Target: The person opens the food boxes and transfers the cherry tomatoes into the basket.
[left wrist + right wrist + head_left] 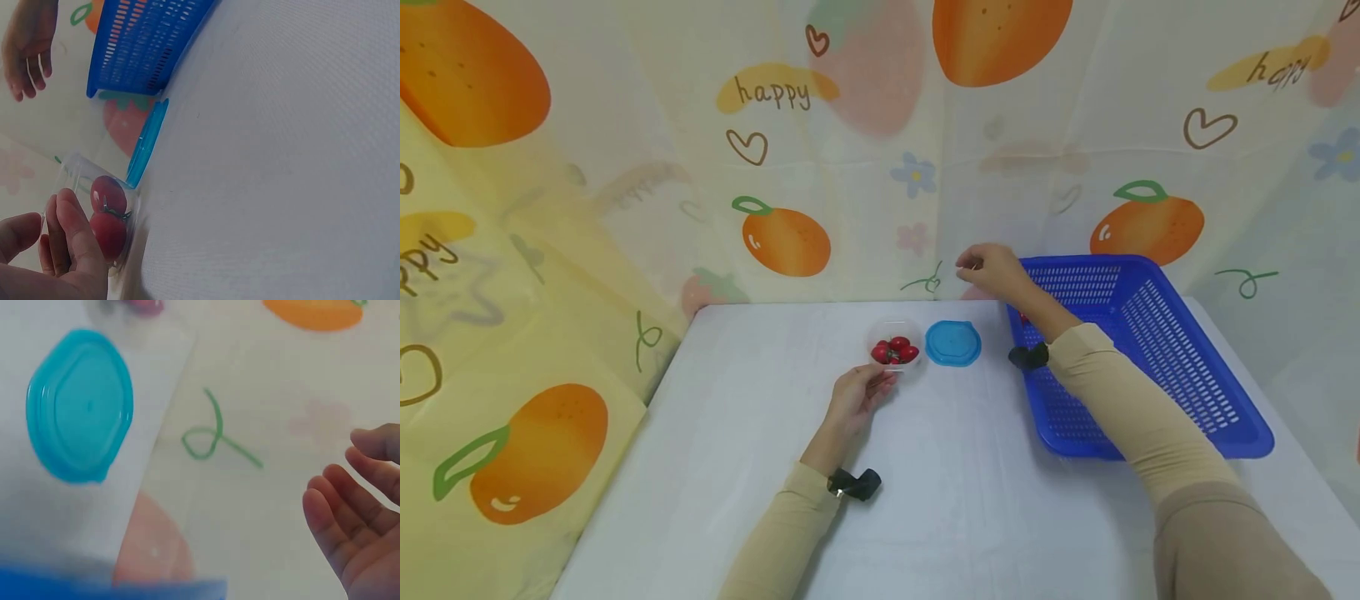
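A small clear plastic container [893,327] stands toward the back of the table, holding several red cherry tomatoes [895,350], one showing a green stem. My left hand [856,400] pinches its near rim between thumb and fingers; the left wrist view shows the fingers [78,234] against the clear wall. Just right of the container lies a blue lid [953,343], flat on the table. My right hand [992,268] is raised above the left rim of the blue basket, its fingers loosely bent with nothing between them, as the right wrist view shows.
A large blue perforated basket [1187,367] takes up the right side of the white table [940,500]. A bit of red [1023,317] shows inside it beside my right forearm. A fruit-printed curtain [865,192] hangs behind the table's back edge and along the left.
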